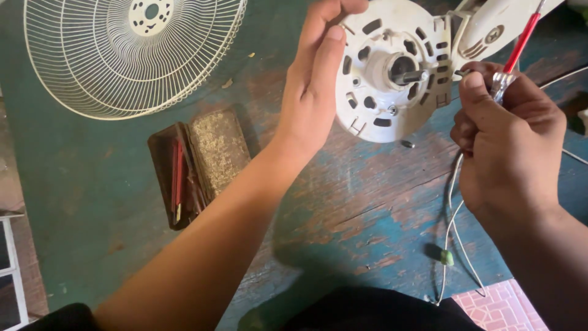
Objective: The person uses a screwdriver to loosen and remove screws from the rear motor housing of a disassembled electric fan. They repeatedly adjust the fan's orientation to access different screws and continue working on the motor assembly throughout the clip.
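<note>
Nearest us: our two forearms, rising from the near edge over a worn teal table [86, 202] with bare brown patches.

Containers, one: a brown pouch [199, 165] lying open, left of centre. In it we count one red-handled tool [177, 181]; anything else inside is too dark to tell.

Hands, two. Our left hand [318, 73] is open and flat, fingers straight, pressed against the left rim of the fan motor housing [392, 70], closed on nothing. Our right hand [511, 132] is clenched round a screwdriver [520, 46] with a red shaft and clear handle, just right of the housing.

Motor housing, one: a white round plate with slots, a dark shaft [411, 77] sticking out of its middle, held up at the far centre between our hands. A white fan body [499, 24] joins it at the far right.

Fan guard, one: a white wire grille [131, 52] lying flat at far left, well apart from the hands.

Loose small parts: one dark screw [407, 144] on the table just below the housing.

Cable, one: a white cord [453, 227] trailing near right, partly hidden by our right hand, with a green piece [447, 257] on it.

A pink tiled patch [499, 306] shows at the near right corner.
</note>
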